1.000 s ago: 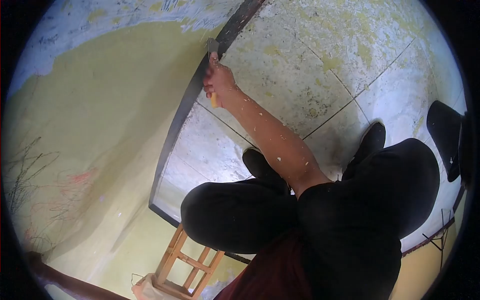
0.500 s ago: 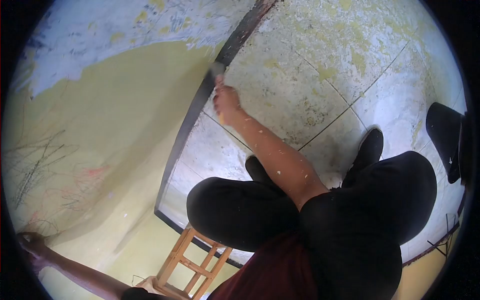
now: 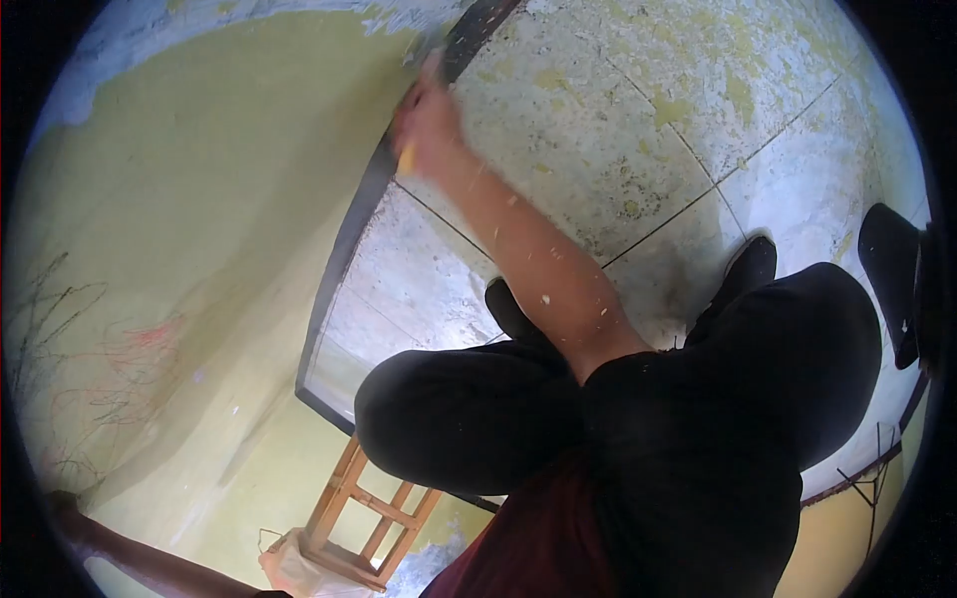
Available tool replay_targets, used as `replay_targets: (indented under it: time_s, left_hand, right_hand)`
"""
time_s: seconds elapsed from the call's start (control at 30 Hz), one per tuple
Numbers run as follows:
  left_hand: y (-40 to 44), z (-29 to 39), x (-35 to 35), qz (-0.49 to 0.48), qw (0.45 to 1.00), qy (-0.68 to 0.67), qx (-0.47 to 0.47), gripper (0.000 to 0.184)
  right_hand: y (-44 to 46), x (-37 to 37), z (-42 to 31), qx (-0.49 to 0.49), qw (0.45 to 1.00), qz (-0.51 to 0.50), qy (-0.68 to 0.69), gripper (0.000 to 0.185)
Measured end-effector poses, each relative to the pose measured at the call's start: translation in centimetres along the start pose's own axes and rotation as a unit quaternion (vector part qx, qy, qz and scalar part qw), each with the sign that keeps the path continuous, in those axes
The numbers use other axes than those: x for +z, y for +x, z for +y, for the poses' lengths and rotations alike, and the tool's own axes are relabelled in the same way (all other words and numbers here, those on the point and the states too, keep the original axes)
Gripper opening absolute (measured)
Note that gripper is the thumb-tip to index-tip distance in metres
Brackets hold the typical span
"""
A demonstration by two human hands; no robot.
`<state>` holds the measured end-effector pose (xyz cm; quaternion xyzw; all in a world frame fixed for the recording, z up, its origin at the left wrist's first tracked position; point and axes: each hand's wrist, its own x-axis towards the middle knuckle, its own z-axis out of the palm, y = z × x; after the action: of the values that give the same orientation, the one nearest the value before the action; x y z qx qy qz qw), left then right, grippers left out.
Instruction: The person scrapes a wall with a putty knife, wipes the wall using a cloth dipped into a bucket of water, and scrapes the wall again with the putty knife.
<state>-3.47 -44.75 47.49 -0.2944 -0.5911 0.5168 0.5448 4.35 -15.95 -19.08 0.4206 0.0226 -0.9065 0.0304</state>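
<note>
My right hand (image 3: 429, 125) is closed round a scraper whose yellow handle end (image 3: 407, 157) sticks out below the palm. Motion blurs the greyish blade, which lies at the foot of the yellow-green wall (image 3: 219, 149), by the dark skirting strip (image 3: 364, 204). Just past it the wall's paint gives way to a patchy white area. Pale flakes dot my right forearm. At the far left edge, my left hand (image 3: 68, 513) is against or close to the wall, dark and partly cut off, so its fingers do not show clearly.
Tiled floor (image 3: 558, 140) with paint flakes and dirt lies beyond my bent knees. A wooden stool (image 3: 384, 510) stands at the lower left beside a plastic bag (image 3: 299, 568). A black object (image 3: 887, 284) is at the right edge. Scribbles mark the wall.
My right hand and the scraper have moved up and slightly left in view, along the foot of the wall. The view has shifted a little; my left hand sits slightly lower in it.
</note>
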Motion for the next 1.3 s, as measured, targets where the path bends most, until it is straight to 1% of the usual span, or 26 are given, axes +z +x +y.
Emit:
replay_targets:
  time_s: [0.07, 0.1, 0.13, 0.2, 0.23, 0.3, 0.33, 0.4, 0.43, 0.5, 0.53, 0.57, 0.63, 0.73, 0.83, 0.9, 0.93, 1.0, 1.07, 1.1, 1.13, 1.17, 1.2, 1.23, 1.27, 1.3]
  left_hand:
    - [-0.1, -0.1, -0.4, 0.006, 1.0, -0.005, -0.011, 0.032]
    - [0.0, -0.4, -0.4, 0.009, 1.0, -0.005, -0.013, 0.032]
    - [0.0, -0.7, -0.4, 0.01, 1.0, -0.002, -0.019, 0.032]
    - [-0.6, -0.9, -0.4, 0.021, 0.999, 0.008, -0.035, 0.032]
    - [-1.1, -1.1, -0.5, 0.022, 0.999, 0.014, -0.041, 0.032]
    - [-1.1, -1.6, -0.3, 0.021, 0.999, 0.02, -0.041, 0.032]
    - [-1.0, -1.6, -0.1, 0.02, 0.999, 0.022, -0.038, 0.032]
    - [-0.6, -1.6, 0.5, 0.014, 0.999, 0.023, -0.036, 0.032]
    - [-0.5, -1.4, 0.7, 0.015, 0.999, 0.021, -0.034, 0.033]
    - [-0.1, -1.6, 0.8, 0.014, 0.999, 0.019, -0.036, 0.033]
    - [0.1, -1.4, 0.7, 0.018, 0.999, 0.02, -0.036, 0.033]
    - [0.3, -1.5, 0.8, 0.018, 0.999, 0.018, -0.04, 0.033]
    - [-0.5, -1.5, 1.0, 0.027, 0.998, 0.027, -0.051, 0.034]
    - [-0.6, -2.5, 1.7, 0.024, 0.999, 0.037, -0.032, 0.035]
    - [-0.8, -3.8, 3.3, 0.03, 0.998, 0.054, -0.007, 0.036]
    - [-3.1, -6.6, 4.7, 0.038, 0.994, 0.097, 0.01, 0.037]
    - [-3.4, -6.9, 4.7, 0.015, 0.997, 0.068, 0.013, 0.04]
    - [-3.6, -7.4, 4.5, -0.038, 0.998, 0.048, 0.014, 0.053]
    - [-1.3, -5.4, 3.5, -0.064, 0.996, 0.058, 0.02, 0.063]
    - [0.6, -0.9, 1.1, 0.008, 0.999, 0.011, -0.036, 0.075]
    - [0.9, -0.1, 0.5, 0.009, 0.996, -0.004, -0.088, 0.084]
    - [1.1, 0.7, -0.1, 0.013, 0.99, -0.02, -0.141, 0.093]
    - [1.4, 1.4, -0.8, 0.018, 0.98, -0.036, -0.193, 0.102]
    - [1.1, 1.7, -0.6, 0.015, 0.983, -0.025, -0.179, 0.102]
    - [1.0, 1.4, -0.3, 0.014, 0.987, -0.009, -0.163, 0.102]
    - [0.7, 1.2, 0.0, 0.017, 0.988, 0.002, -0.151, 0.102]
  right_hand:
    - [3.8, 0.3, -8.0, -0.188, 0.979, -0.031, -0.071, 0.052]
    - [3.9, 0.3, -7.7, -0.186, 0.98, -0.032, -0.068, 0.052]
    - [3.9, 0.2, -7.7, -0.256, 0.957, -0.028, -0.133, 0.057]
    - [2.5, 0.4, -7.1, -0.231, 0.96, 0.006, -0.155, 0.058]
    - [0.3, -0.5, -4.5, -0.121, 0.985, 0.04, -0.114, 0.053]
    - [-0.1, -3.1, 0.7, -0.002, 0.99, 0.079, -0.119, 0.054]
    - [-1.0, -2.5, 1.2, 0.0, 0.99, 0.078, -0.115, 0.054]
    - [-2.9, -1.0, 0.4, 0.029, 0.992, -0.009, -0.126, 0.053]
    - [-2.4, -0.5, -0.9, 0.034, 0.992, -0.004, -0.119, 0.053]
    - [-0.3, 1.0, -3.7, -0.002, 1.0, -0.007, 0.002, 0.051]
    - [-1.6, 1.1, -2.3, 0.001, 1.0, -0.009, 0.006, 0.051]
    - [-3.7, 1.2, -0.2, -0.017, 0.995, 0.022, -0.095, 0.048]
    - [-2.9, 2.0, -0.9, -0.061, 0.977, 0.046, -0.197, 0.046]
    - [-0.5, 1.7, -1.1, 0.0, 1.0, 0.022, -0.004, 0.07]
    - [-1.9, 1.4, 2.2, 0.049, 0.998, 0.032, -0.018, 0.07]
    - [-4.9, 2.6, 0.8, 0.184, 0.983, 0.009, 0.013, 0.055]
    - [-6.0, 2.6, 1.6, 0.175, 0.984, -0.027, -0.036, 0.065]
    - [-5.8, 2.1, 0.8, 0.13, 0.991, -0.02, -0.006, 0.056]
    - [-4.6, -0.6, 0.7, 0.137, 0.989, -0.047, -0.02, 0.052]
    - [-3.8, -1.0, -0.1, 0.122, 0.989, -0.08, -0.041, 0.048]
    - [-3.9, -0.5, -0.7, 0.116, 0.989, -0.083, -0.041, 0.048]
    - [-4.8, -0.1, -1.0, 0.035, 0.993, 0.014, -0.11, 0.046]
    - [-5.5, -0.1, -0.8, -0.043, 0.976, 0.112, -0.18, 0.05]
    - [-3.8, -0.8, 0.8, -0.192, 0.946, 0.131, -0.228, 0.068]
    - [-2.8, -2.1, 2.3, -0.192, 0.945, 0.13, -0.231, 0.068]
    - [-3.3, -2.2, 1.9, -0.238, 0.919, 0.116, -0.291, 0.073]
